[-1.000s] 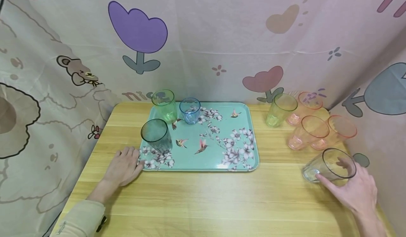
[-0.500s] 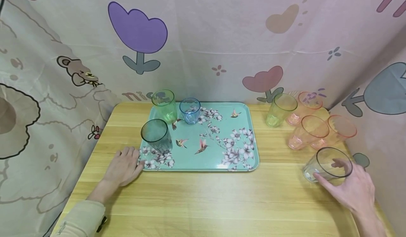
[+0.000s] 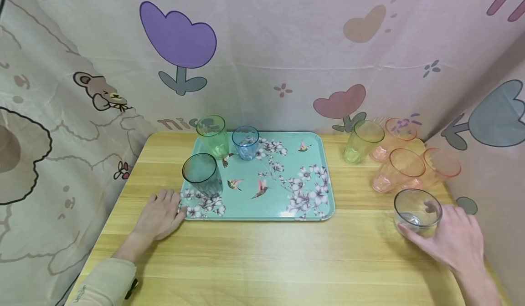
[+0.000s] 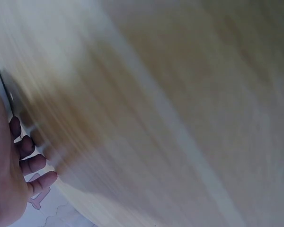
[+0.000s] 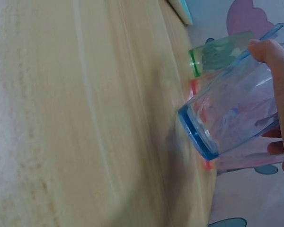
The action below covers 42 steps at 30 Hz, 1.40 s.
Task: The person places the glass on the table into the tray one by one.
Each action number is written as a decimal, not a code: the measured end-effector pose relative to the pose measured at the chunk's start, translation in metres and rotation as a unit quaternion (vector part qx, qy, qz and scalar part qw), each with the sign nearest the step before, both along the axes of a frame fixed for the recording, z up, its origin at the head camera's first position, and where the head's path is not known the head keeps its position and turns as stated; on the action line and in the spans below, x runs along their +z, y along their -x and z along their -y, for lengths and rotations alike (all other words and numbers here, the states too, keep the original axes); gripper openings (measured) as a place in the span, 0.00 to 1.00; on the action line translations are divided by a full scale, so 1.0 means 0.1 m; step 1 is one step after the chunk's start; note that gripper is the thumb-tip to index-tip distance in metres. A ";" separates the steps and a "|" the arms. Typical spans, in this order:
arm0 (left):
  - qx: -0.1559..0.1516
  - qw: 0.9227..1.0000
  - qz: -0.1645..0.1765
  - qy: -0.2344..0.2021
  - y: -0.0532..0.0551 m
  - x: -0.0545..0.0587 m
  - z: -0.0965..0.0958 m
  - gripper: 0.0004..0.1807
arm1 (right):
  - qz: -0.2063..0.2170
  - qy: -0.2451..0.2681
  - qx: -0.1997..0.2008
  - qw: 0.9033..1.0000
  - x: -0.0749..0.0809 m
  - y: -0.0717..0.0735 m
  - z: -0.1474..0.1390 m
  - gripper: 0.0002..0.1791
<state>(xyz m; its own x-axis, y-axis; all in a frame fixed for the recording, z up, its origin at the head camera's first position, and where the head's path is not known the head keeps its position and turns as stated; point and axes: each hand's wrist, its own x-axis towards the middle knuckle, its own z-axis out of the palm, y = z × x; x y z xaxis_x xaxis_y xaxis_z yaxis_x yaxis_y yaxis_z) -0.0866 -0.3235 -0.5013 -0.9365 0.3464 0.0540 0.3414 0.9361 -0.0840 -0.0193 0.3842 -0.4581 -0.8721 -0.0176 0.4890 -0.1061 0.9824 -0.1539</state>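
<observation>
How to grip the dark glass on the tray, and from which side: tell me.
Likely best round the wall of the dark glass, midway down, coming from the right. It stands upright, open-topped and without a visible handle; no glass stands directly to its right, while the green glass stands behind it on the tray.

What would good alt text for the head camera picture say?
A person's right hand holds a transparent tumbler near four coloured tumblers; their left hand rests at the edge of a floral turquoise tray bearing three more tumblers.
</observation>
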 end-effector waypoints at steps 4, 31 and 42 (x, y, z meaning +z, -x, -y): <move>0.000 1.000 0.002 0.001 0.00 0.00 0.00 0.18 | -0.030 -0.016 0.013 0.999 0.00 0.03 0.04 0.55; 0.000 1.000 0.002 -0.004 0.00 0.00 0.00 0.17 | -0.087 -0.088 0.094 0.988 0.25 0.17 0.60 0.60; -0.003 1.000 -0.003 -0.005 0.00 0.01 -0.01 0.17 | -0.076 -0.083 0.134 0.985 0.24 0.25 0.91 0.64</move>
<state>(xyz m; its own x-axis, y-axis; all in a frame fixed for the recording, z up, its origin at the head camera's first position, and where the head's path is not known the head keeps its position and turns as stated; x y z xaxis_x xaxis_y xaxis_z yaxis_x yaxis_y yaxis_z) -0.0865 -0.3229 -0.5007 -0.9342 0.3512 0.0635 0.3462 0.9350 -0.0777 -0.0443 0.2931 -0.4344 -0.7426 -0.3268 0.5845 -0.3736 0.9266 0.0435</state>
